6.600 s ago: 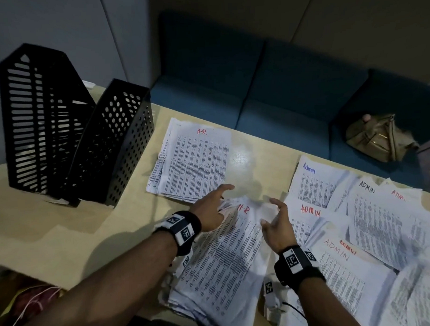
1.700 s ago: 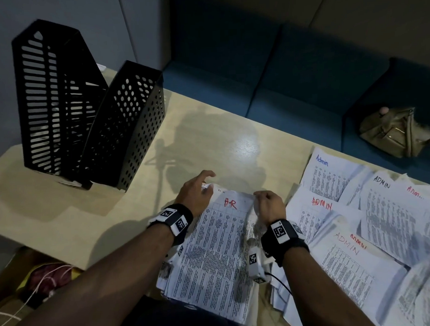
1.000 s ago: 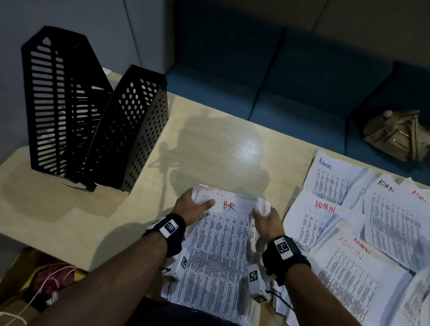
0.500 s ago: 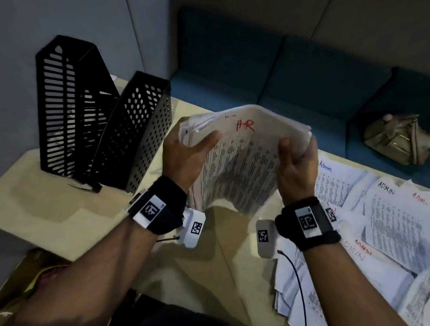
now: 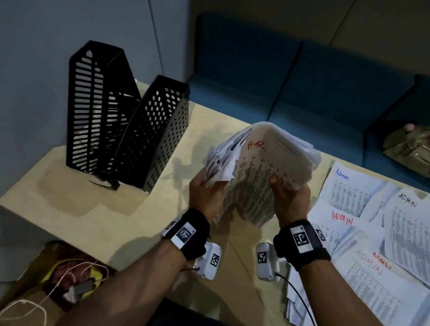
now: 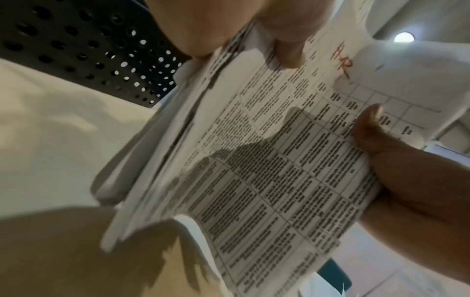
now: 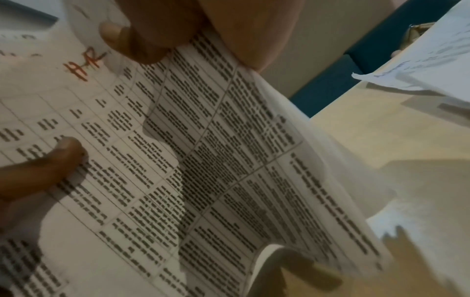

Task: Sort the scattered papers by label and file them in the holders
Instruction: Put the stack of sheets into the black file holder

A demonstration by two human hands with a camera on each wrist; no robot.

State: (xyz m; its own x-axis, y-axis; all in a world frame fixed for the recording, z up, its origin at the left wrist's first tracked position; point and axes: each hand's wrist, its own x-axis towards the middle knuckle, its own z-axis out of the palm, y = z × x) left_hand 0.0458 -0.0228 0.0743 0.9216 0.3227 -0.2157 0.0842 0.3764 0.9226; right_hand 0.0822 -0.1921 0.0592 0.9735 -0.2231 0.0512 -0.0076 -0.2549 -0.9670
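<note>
Lifted off the counter (image 5: 94, 215) since a second ago, the HR stack (image 5: 263, 171) is gripped by my left hand (image 5: 205, 195) and right hand (image 5: 290, 196) above the counter's middle, near the holders (image 5: 125, 131).

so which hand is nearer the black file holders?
Left. The left hand grips the HR stack on the side toward the holders; the right hand grips its far side.

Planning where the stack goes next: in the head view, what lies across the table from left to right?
Slotted holder → perforated holder → HR stack held in both hands → Admin papers.
</note>
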